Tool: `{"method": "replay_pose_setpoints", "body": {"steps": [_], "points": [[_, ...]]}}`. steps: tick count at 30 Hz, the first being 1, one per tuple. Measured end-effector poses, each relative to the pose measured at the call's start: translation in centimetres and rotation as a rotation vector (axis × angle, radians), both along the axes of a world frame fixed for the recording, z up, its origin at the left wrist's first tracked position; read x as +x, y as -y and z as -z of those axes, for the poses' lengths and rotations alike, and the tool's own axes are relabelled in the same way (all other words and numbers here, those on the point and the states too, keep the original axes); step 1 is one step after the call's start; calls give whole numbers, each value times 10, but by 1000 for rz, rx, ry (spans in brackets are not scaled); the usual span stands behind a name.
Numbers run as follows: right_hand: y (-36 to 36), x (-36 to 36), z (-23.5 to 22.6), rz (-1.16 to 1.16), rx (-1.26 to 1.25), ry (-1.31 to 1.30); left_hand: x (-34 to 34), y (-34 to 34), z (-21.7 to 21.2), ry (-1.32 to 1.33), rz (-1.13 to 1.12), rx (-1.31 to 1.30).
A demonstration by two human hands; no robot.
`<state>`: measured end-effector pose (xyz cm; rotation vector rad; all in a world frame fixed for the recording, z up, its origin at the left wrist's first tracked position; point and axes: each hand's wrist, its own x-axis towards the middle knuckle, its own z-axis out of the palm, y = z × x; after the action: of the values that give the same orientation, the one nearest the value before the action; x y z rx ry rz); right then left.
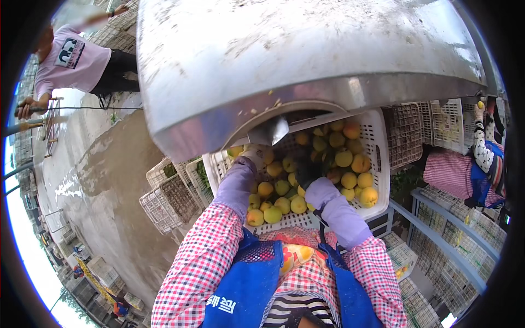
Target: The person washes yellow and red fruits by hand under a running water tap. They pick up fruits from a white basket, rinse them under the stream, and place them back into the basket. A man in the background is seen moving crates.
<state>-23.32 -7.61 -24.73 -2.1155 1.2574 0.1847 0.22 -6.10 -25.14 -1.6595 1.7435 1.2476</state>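
Note:
A white slotted plastic crate (381, 143) stands in front of me beneath the metal machine's lip, with several yellow-green peaches (344, 158) inside. My left hand (255, 152), in a pale glove, reaches into its left side beside a bent metal flap (269, 132); the fingers are hidden there. Among the peaches in the middle is my right hand (307, 173), in a dark glove. Its fingers are dark and blurred, so I cannot make out whether they hold a peach. Purple sleeve covers (339, 216) wrap both forearms.
A large shiny metal hood (306, 44) overhangs the crate. Stacked crates (169, 202) stand on the left, with more crates (403, 134) and a blue metal rail (448, 224) on the right. One person (76, 63) stands far left; another (486, 169) is far right.

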Motion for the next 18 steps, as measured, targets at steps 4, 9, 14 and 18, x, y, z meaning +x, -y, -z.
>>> {"method": "replay_pose_setpoints", "body": {"steps": [4, 9, 14, 18], "points": [[-11, 5, 53, -23, 220, -217, -4, 17, 10, -38, -22, 47], [-37, -8, 86, -65, 358, -283, -1, 6, 46, 20, -111, 31], [-16, -34, 39, 43, 463, -60, -19, -4, 59, -32, -370, -35], [24, -13, -44, 288, 504, 478, -50, -29, 12, -460, -1191, -234]]}}
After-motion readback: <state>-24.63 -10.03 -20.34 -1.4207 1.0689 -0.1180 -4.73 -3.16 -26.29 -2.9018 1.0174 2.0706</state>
